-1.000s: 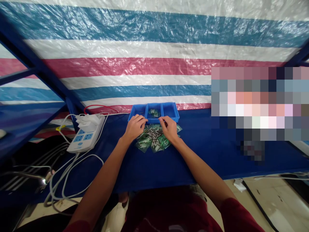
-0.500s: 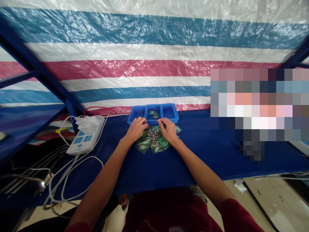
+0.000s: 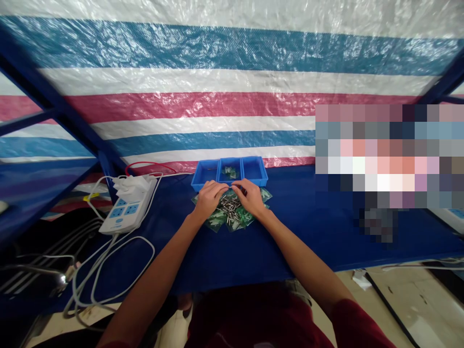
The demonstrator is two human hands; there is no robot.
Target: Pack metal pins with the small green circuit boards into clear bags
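My left hand (image 3: 209, 197) and my right hand (image 3: 251, 197) meet at their fingertips just in front of a blue three-compartment tray (image 3: 229, 183). Both hands are closed in a pinch. A tiny piece seems to lie between the fingertips, too small to name. Below them spreads a heap of small metal pins or screws (image 3: 230, 205), lying on green-tinted clear bags (image 3: 216, 220). In the tray's middle compartment are a few small greenish packets (image 3: 231, 172). A thin dark piece lies in the left compartment.
A white power strip (image 3: 125, 208) with plugs and looped white cables (image 3: 97, 270) occupies the left of the blue table (image 3: 224, 261). Behind stands a striped plastic sheet (image 3: 217, 106). Blue frame posts rise at both sides. The right side is partly blurred out.
My left hand has moved right and my right hand slightly left, so their fingertips now come together above the heap. Before, a gap lay between them.
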